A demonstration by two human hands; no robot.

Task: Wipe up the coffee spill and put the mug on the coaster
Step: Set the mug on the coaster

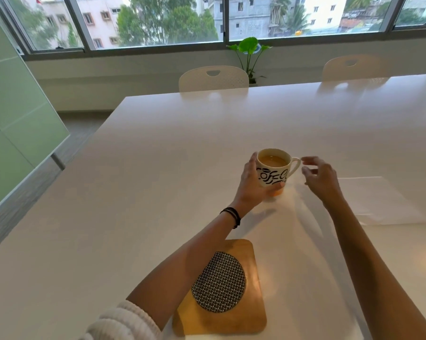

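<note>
Spreading wide and white, the table [158,148], bearing a paper sheet [378,200] at right and a wooden coaster [251,312] with woven disc [219,282] near the front edge. Standing mid-table, well apart from coaster, the coffee-filled mug [272,168]. Wrapping its side, left hand [251,182]. Hovering beside the handle with fingers spread, holding nothing, right hand [321,179].
</note>
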